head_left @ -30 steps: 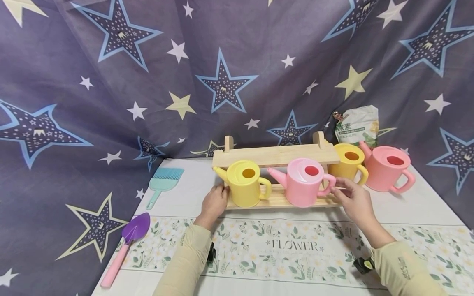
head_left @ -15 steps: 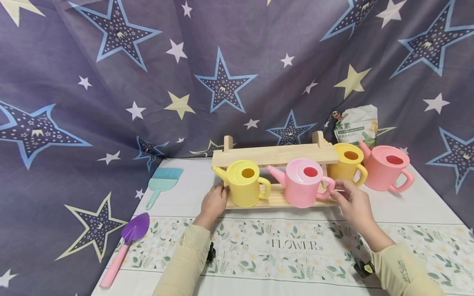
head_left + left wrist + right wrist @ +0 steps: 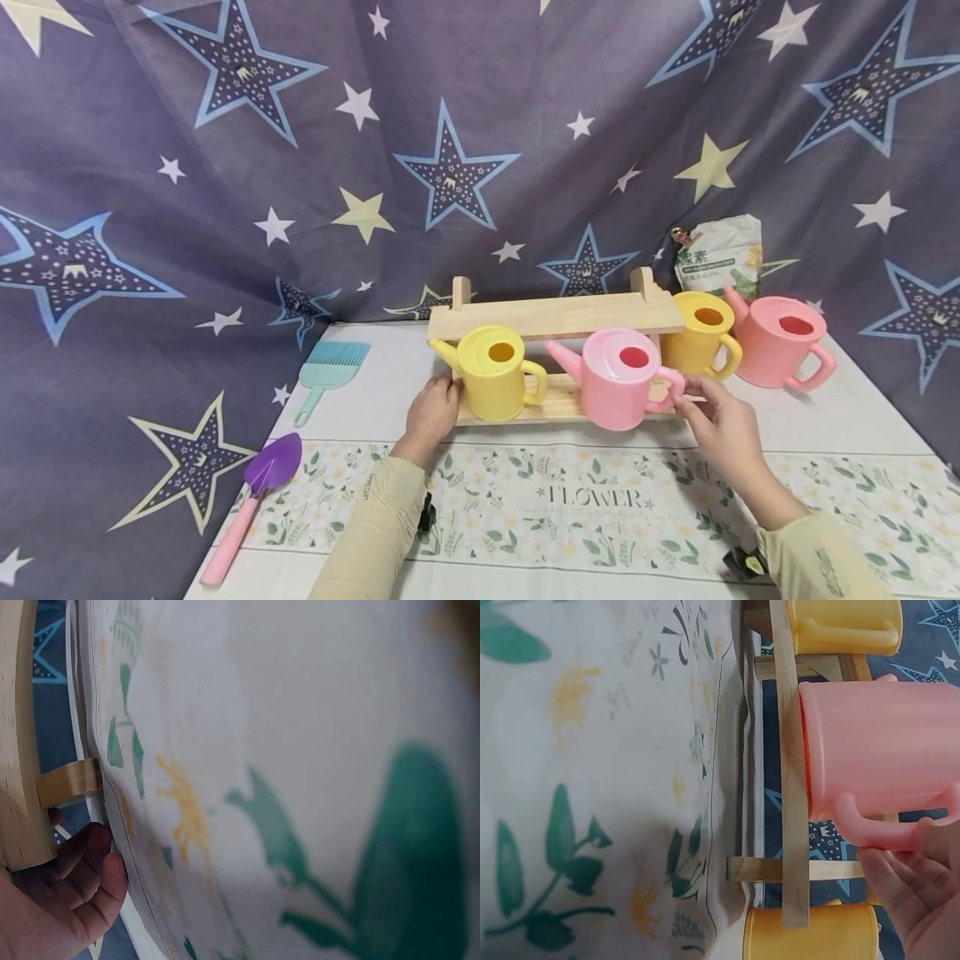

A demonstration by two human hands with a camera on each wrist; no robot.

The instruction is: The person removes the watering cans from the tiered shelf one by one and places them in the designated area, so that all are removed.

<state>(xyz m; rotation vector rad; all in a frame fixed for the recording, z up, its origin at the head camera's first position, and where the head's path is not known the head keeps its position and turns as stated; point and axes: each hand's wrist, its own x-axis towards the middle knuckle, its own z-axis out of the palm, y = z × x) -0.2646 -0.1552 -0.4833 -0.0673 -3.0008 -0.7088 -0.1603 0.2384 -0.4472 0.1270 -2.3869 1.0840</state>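
A light pink watering can (image 3: 611,392) stands at the right on the lower board of a small two-tier wooden shelf (image 3: 555,315), its spout to the left. My right hand (image 3: 722,421) pinches its handle between thumb and fingers; the right wrist view shows the handle (image 3: 877,834) close up. Left of it on the same board is a yellow watering can (image 3: 493,387). With curled fingers, my left hand (image 3: 433,412) holds the shelf's left end, and in the left wrist view those fingers (image 3: 97,892) lie beside the board's end. The left thumb is hidden there.
Behind the shelf's right end stand a darker yellow watering can (image 3: 697,337) and a coral one (image 3: 783,346). A clipped white bag (image 3: 723,258) leans at the back. Left lie a teal brush (image 3: 330,371) and a purple trowel (image 3: 273,462). A floral runner (image 3: 600,517) crosses the table.
The pink watering can has shifted slightly right and toward me, with my right hand on its handle. My left hand and the shelf stay in place.
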